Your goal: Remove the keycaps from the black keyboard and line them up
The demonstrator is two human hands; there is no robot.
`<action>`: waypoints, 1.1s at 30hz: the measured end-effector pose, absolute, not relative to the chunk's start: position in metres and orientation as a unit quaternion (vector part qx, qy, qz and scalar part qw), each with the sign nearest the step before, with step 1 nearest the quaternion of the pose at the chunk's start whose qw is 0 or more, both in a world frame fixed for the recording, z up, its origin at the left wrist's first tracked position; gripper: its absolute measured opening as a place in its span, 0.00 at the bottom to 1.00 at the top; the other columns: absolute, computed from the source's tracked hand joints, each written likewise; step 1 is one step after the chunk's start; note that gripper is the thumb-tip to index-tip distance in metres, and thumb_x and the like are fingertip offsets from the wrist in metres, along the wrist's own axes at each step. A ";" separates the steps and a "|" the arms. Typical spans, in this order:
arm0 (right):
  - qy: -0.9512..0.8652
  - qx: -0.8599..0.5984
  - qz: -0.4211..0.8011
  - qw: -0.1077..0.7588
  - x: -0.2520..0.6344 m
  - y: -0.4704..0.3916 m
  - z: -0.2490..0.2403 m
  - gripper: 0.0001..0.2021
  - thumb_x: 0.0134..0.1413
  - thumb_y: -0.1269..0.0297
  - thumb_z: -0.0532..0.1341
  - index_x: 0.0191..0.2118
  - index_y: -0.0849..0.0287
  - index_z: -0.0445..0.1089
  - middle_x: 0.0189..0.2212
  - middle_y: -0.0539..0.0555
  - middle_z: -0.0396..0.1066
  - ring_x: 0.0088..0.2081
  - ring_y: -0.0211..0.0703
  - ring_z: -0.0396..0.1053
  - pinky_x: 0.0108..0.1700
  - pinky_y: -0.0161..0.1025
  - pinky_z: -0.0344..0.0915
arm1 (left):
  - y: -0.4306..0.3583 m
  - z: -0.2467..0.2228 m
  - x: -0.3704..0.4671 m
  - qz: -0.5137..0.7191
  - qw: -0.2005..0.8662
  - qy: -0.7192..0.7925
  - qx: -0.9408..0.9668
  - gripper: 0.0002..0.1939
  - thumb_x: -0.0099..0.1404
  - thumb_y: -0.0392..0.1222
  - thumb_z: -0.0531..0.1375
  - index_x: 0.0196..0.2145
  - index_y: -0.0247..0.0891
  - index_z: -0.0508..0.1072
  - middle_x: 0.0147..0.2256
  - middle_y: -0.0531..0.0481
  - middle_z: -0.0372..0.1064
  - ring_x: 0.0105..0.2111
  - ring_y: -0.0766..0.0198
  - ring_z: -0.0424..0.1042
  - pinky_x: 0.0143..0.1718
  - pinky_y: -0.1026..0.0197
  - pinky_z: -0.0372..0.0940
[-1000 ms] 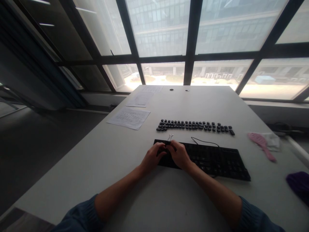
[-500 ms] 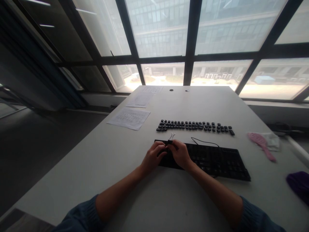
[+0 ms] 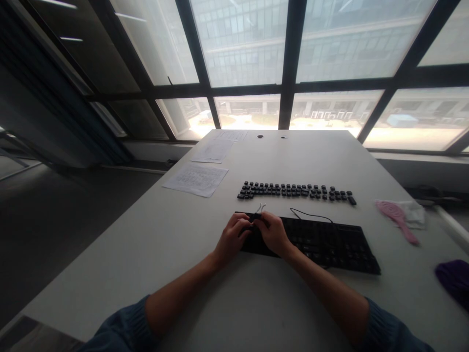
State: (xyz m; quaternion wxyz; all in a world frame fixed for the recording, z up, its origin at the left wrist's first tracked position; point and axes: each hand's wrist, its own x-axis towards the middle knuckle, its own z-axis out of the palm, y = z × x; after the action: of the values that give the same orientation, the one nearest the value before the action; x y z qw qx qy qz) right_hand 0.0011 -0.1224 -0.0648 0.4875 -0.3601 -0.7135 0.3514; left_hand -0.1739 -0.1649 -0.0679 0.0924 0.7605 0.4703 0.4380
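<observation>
Two hands are curled inward: the right hand appears to pinch a pale-pronged clip; whether the left hand grips anything, I cannot tell. Beneath lies the left end of the keyboard, its long axis running rightward past the nearer right hand, loose keycaps beyond.

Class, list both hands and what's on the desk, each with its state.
Left hand: fingers bent
Right hand: fingers bent
Wire-handled item: at the fingertips, mostly hidden
Keyboard: flat, partly covered
Cable: slack
Keycaps: loose, in rows
Papers: flat
Pink handled item: lying over white sheet
Purple item: partly cropped
</observation>
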 end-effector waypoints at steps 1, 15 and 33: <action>-0.712 -0.360 0.353 0.489 0.001 -0.122 -0.065 0.10 0.59 0.66 0.59 0.26 0.58 0.66 0.23 0.48 0.64 0.26 0.39 0.61 0.30 0.36 0.57 | -0.165 -0.067 -0.174 0.437 0.092 0.468 0.762 0.05 0.67 0.35 0.60 0.41 0.40 0.73 0.44 0.46 0.67 0.45 0.60 0.71 0.49 0.55 0.69; -0.743 -0.367 0.285 0.482 0.002 -0.128 -0.065 0.10 0.61 0.67 0.57 0.27 0.58 0.64 0.24 0.50 0.64 0.27 0.40 0.61 0.31 0.37 0.57 | -0.163 -0.069 -0.174 0.436 0.116 0.451 0.770 0.08 0.69 0.37 0.58 0.41 0.39 0.77 0.42 0.45 0.68 0.43 0.60 0.70 0.46 0.56 0.70; -0.714 -0.367 0.360 0.475 0.001 -0.124 -0.067 0.07 0.61 0.65 0.58 0.31 0.58 0.66 0.25 0.49 0.68 0.28 0.40 0.65 0.32 0.36 0.60 | -0.163 -0.059 -0.174 0.456 0.173 0.459 0.743 0.05 0.66 0.37 0.60 0.39 0.40 0.76 0.42 0.45 0.69 0.45 0.58 0.70 0.47 0.53 0.68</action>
State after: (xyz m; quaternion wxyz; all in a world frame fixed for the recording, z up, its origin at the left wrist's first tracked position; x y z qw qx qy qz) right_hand 0.0011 -0.1238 -0.0669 0.4751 -0.3674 -0.7141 0.3596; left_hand -0.1743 -0.1634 -0.0592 0.1729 0.7426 0.4590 0.4560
